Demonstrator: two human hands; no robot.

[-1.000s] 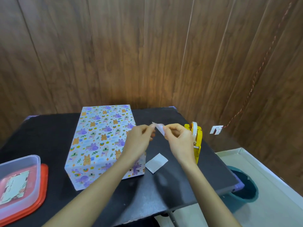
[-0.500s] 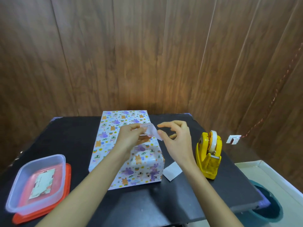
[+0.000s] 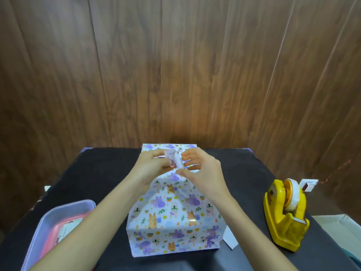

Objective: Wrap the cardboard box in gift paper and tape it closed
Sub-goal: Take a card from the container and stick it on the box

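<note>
Black table (image 3: 101, 173) beneath your hands. The gift-papered cardboard box (image 3: 175, 222) sits directly under them, fully wrapped. A clear plastic container (image 3: 68, 205) lies beside your left forearm, and a yellow tape dispenser (image 3: 283, 218) is out past your right wrist. Your left hand (image 3: 150, 167) pinches a small printed label (image 3: 172, 159), and your right hand (image 3: 203, 173) pinches its curled white edge, probably to peel the backing. Half a second ago your right fingers were spread, off the label.
</note>
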